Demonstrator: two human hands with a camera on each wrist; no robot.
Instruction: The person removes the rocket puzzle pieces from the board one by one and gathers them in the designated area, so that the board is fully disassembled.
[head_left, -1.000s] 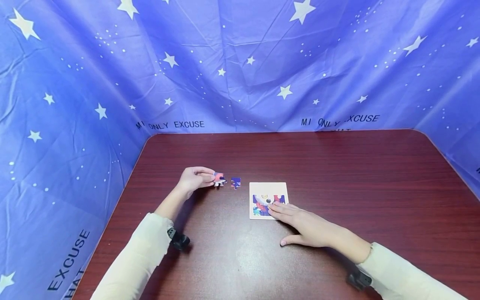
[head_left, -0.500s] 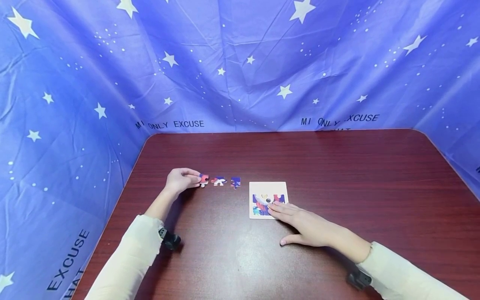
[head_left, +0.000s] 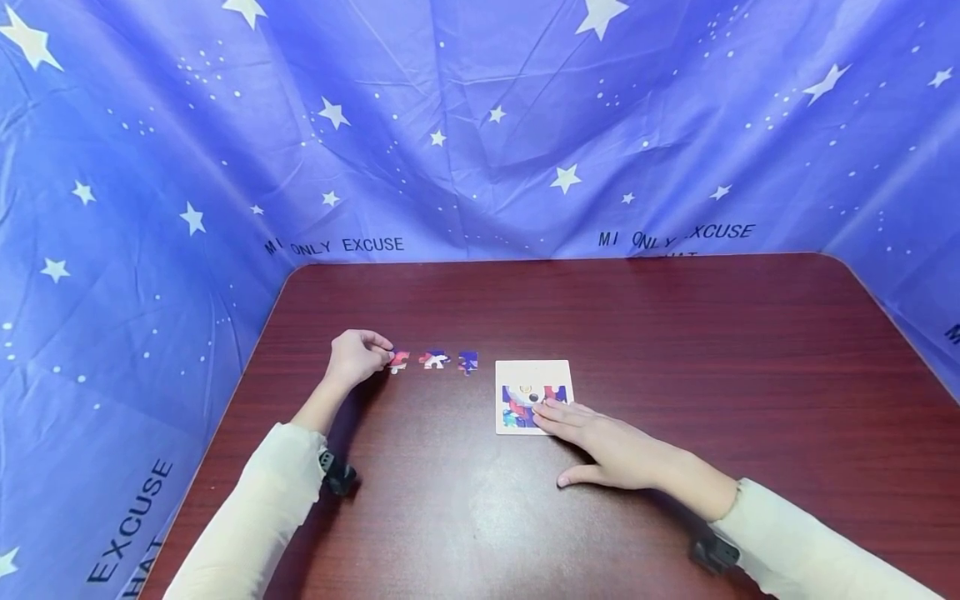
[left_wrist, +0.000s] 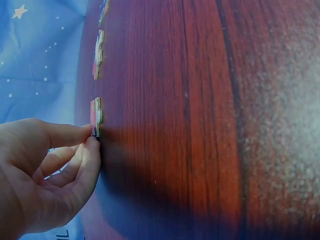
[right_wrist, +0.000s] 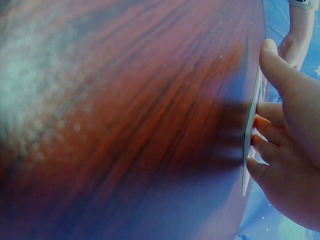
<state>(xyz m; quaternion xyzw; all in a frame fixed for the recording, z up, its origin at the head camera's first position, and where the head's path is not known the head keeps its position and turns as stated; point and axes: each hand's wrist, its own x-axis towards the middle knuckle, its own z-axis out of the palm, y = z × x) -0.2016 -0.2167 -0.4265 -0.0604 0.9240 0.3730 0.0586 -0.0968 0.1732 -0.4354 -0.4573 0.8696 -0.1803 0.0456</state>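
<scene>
Cloth point(head_left: 450, 167), blue with white stars, rises behind the dark red table point(head_left: 675, 333) on which we see the square, pale board point(head_left: 532, 372), right of the row of pieces. Its top strip is bare; below, a joined picture shows white, purple, red and teal, with a dark spot that may be a nose. Straight fingers of the right hand point(head_left: 622, 450) rest flat on it, hiding its lower right. Our left hand point(head_left: 356, 358) pinches the left piece point(head_left: 401, 362), red with a pale tab, fingertips covering its outer edge. Beside it lie the middle piece point(head_left: 433, 360), white, purple and red, and the right piece point(head_left: 468, 361), mostly purple, cut off in the left wrist view. We read "ONLY EXCUSE" on the cloth, "EXCUSE" at lower left, and smaller letters lost in folds.
</scene>
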